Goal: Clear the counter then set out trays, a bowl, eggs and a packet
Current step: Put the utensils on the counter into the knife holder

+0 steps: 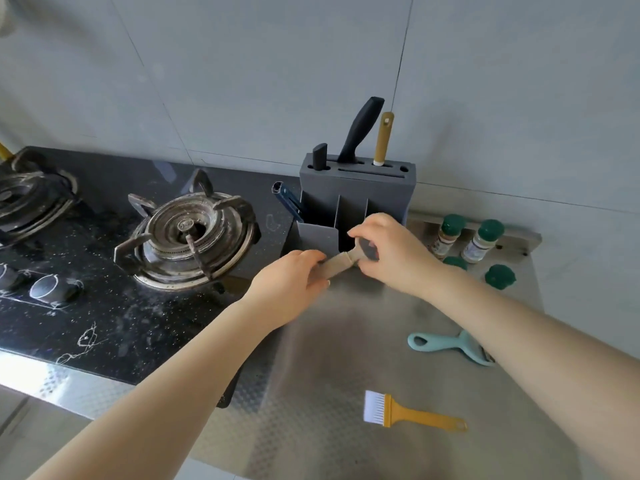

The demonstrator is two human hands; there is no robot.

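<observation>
Low in the frame, a yellow brush [412, 411] and teal peeler [450, 344] lie on my desk [329, 358]. At centre, my left hand [291, 282] and right hand [384, 251] both pinch a beige utensil [337, 265] beside the grey holder [349, 206]. I'd tip it upright over an open slot before letting go.

This is a home kitchen. A black gas stove [104, 271] with two burners and chalky scribbles sits set into a steel surface [329, 375] against a pale tiled wall [242, 81]. A grey knife block [356, 188] holds knives (handles up), green-capped spice jars [467, 237] stand by the wall, and a peeler [446, 344] and a yellow pastry brush [412, 412] lie on the steel.
</observation>
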